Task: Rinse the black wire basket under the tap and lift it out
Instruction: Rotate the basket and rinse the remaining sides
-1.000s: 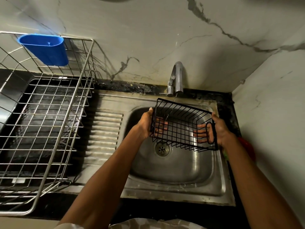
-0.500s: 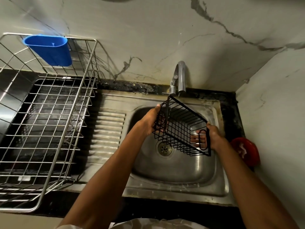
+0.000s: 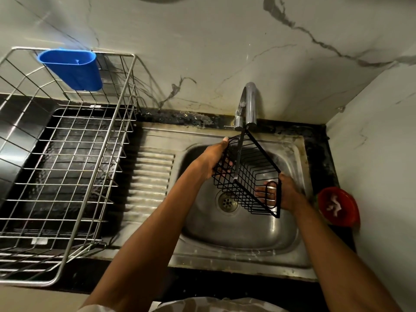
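The black wire basket (image 3: 249,174) hangs tilted over the steel sink (image 3: 290,248), one corner raised right under the spout of the chrome tap (image 3: 248,104). My left hand (image 3: 213,161) grips the basket's left end, fingers curled through the wires. At the lower right end my right hand (image 3: 284,192) holds it, fingers showing through the mesh. The drain (image 3: 227,201) lies below the basket. I cannot tell from this view whether water is running.
A large metal dish rack (image 3: 67,167) stands on the counter to the left, with a blue plastic holder (image 3: 72,70) hooked on its back rim. A red bowl (image 3: 337,206) sits on the dark counter right of the sink. Marble walls close in behind and at right.
The basket has been turned from nearly level to steeply tilted, its far corner rising to the tap spout. Both hands kept their hold; the right hand dropped lower.
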